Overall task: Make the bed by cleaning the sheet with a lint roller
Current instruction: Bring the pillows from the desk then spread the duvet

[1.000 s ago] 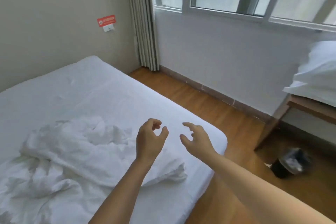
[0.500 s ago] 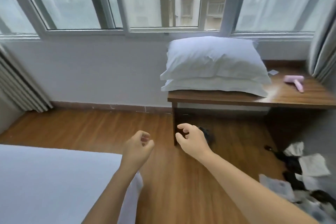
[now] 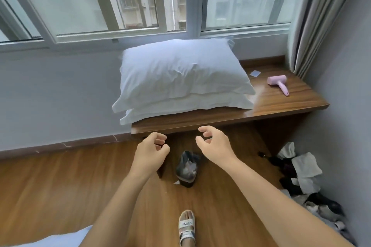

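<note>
Both hands are held out in front of the body with nothing in them. The left hand (image 3: 150, 151) is seen with fingers loosely curled toward the palm, and the right hand (image 3: 215, 145) with fingers and thumb bent in a relaxed, half-spread claw; neither is pressed to anything. They are judged to be raised in readiness for a reach.

The pink lint roller (image 3: 278, 84) is laid flat on the wooden desk (image 3: 281, 104) under the window, its handle pointed toward five o'clock (a placement that leaves it easy to grasp). From the right hand it lies at about two o'clock, well apart. Two stacked white pillows (image 3: 180, 78) are set on the same desk, at twelve o'clock from the hands, probably parked there to free the sheet. Only a corner of the bed sheet (image 3: 60, 239) is shown, at seven o'clock.
</note>
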Demonstrator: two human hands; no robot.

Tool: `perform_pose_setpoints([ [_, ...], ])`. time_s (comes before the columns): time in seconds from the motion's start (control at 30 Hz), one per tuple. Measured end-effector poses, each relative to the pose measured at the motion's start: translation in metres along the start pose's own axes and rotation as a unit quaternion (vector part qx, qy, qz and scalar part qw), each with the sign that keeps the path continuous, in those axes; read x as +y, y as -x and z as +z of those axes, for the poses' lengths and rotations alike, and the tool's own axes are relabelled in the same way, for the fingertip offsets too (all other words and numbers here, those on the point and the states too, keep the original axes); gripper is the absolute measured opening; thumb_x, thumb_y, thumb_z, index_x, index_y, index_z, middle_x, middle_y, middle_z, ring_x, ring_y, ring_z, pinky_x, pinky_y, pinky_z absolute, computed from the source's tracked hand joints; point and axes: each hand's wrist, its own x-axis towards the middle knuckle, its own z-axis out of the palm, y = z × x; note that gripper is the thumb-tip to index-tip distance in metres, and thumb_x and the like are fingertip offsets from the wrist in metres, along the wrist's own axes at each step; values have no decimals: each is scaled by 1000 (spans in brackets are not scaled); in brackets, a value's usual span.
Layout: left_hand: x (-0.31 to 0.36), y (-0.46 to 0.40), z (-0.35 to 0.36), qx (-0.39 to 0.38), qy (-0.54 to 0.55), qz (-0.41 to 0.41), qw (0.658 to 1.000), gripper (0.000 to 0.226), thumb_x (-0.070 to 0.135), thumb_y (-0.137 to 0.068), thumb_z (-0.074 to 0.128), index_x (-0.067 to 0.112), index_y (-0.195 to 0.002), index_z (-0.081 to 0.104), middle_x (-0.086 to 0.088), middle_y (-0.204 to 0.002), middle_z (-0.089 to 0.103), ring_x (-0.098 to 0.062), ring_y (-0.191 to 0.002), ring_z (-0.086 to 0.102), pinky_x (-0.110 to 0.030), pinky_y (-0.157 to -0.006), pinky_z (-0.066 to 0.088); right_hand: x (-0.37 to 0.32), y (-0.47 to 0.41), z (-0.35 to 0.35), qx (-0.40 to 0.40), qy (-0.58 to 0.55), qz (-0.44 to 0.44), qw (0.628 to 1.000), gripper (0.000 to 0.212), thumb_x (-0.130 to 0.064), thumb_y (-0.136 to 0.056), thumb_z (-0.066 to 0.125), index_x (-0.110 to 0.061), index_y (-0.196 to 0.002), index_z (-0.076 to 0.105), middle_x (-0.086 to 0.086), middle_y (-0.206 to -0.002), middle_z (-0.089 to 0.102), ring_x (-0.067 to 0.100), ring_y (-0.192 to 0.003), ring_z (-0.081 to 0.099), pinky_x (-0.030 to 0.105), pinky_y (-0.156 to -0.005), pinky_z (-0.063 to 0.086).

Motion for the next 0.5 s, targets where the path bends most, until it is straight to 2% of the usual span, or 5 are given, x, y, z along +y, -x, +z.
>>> perform_pose_setpoints([
  [0.17, 17, -124, 11, 5, 16, 4, 1000, 23, 22, -96, 67, 23, -119, 64, 8, -110, 66, -10, -102, 63, -14, -75, 48, 2, -104, -17, 20, 9, 18, 1000, 41, -35, -95, 68, -33, -134, 57, -11, -123, 59, 11, -103, 62, 14, -81, 53],
  [0.3, 31, -213, 10, 0, 6, 30, 1000, 30, 26, -97, 68, 25, -125, 60, 8, -122, 62, -12, -112, 59, -28, -92, 50, -6, -188, -44, 21, 12, 10, 1000, 49, -36, -94, 69, -33, -139, 51, -7, -124, 57, 13, -106, 61, 30, -91, 58],
  [0.4, 29, -280, 1, 13, -25, 42, 999, 41, 34, -93, 71, 27, -132, 58, 8, -132, 57, -17, -127, 51, -39, -107, 46, -15, -253, -68, 30, 23, -35, 999, 58, -35, -92, 70, -31, -145, 46, -7, -127, 51, 14, -118, 54, 37, -100, 53],
  [0.5, 29, -342, -13, 74, -71, 46, 994, 57, 53, -82, 71, 32, -134, 57, 9, -141, 53, -22, -136, 45, -46, -110, 41, -18, -327, -88, 26, 98, -78, 992, 74, -44, -86, 73, -36, -151, 37, -2, -138, 43, 19, -128, 44, 39, -107, 43],
])
